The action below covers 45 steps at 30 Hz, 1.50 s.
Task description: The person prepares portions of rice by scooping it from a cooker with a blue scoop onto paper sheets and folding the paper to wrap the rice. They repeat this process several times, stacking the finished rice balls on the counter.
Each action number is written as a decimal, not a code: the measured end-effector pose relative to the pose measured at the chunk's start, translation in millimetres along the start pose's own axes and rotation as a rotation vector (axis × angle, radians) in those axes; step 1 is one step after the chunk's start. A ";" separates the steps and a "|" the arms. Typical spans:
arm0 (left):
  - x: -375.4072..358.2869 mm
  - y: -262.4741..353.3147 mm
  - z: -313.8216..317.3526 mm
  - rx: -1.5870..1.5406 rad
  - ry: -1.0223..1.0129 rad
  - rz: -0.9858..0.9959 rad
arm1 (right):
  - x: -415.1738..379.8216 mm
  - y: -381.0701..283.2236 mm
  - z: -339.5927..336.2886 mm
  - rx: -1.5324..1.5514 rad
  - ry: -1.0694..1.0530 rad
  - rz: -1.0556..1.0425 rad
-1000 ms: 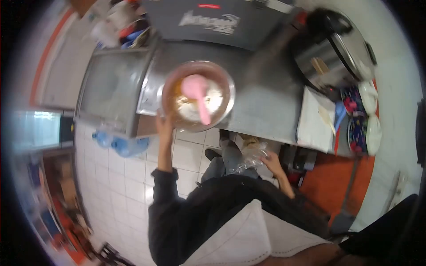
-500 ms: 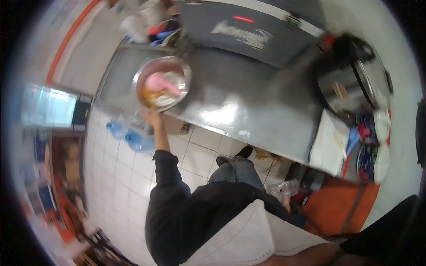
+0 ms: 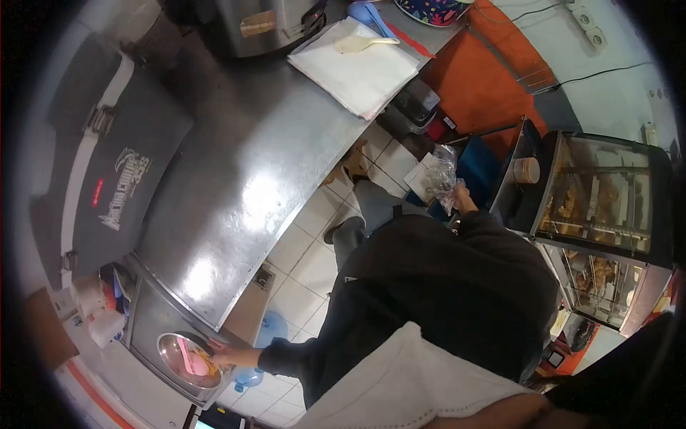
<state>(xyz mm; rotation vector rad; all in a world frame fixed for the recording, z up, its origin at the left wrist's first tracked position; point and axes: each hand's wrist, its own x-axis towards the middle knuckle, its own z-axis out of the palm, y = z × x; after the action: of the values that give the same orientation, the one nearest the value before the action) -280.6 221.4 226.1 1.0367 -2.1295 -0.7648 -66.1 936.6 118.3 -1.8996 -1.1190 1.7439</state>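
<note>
At the lower left, my left hand (image 3: 223, 354) is closed at the near rim of a round metal bowl (image 3: 167, 350). Inside the bowl, a pink plastic scoop (image 3: 194, 362) lies over some yellowish food. The bowl rests on the end section of a metal counter. My right hand (image 3: 464, 199), low on my right side, grips a crumpled clear plastic bag (image 3: 444, 175). Its fingers are partly hidden by the bag.
The metal counter (image 3: 236, 171) bears a grey cooler box (image 3: 96, 164), a large cooker (image 3: 264, 25) and white paper sheets (image 3: 350, 68) with a spoon (image 3: 366, 44) on top. A glass food warmer (image 3: 597, 200) stands to my right. Blue water bottles (image 3: 273, 329) stand on the floor.
My view has swung to the right, bringing the food warmer into sight and shifting the bowl to the lower left. My left hand stays at the bowl, my right with the plastic bag.
</note>
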 end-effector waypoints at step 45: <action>-119.2 495.4 204.0 -0.618 -0.551 0.407 | 296.6 -165.6 165.6 -0.513 0.105 -0.807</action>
<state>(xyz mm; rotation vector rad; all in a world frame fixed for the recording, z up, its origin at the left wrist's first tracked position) -600.3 621.7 423.1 0.0582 -2.1869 -1.4841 -292.9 1213.9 -2.1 -1.3963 -2.0528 0.9536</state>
